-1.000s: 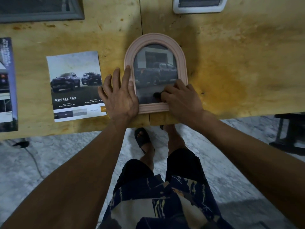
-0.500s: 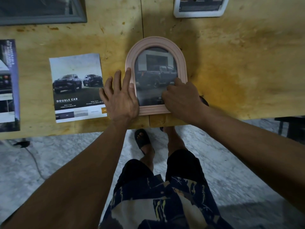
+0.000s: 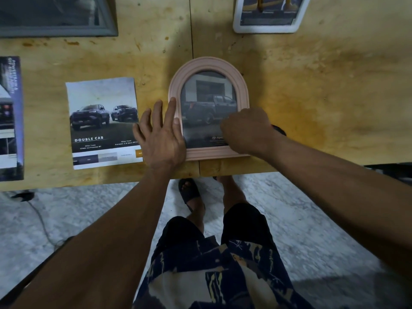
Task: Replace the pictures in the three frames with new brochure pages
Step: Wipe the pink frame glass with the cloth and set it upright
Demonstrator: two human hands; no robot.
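A pink arched frame lies flat on the wooden table near its front edge, with a picture of a grey pickup truck inside. My left hand lies flat with straight fingers, pressing on the frame's left side. My right hand is curled over the frame's lower right edge; its fingertips are hidden. A small dark object peeks out behind my right wrist. A loose brochure page printed "DOUBLE CAB" lies just left of my left hand.
A grey frame sits at the back left and a white frame at the back right. Another brochure lies at the far left. The table's front edge runs just below the pink frame; my feet and a cable show on the floor.
My right hand has slid from the lower middle of the picture to the frame's lower right edge and curled there. My left hand has stayed pressed on the left side.
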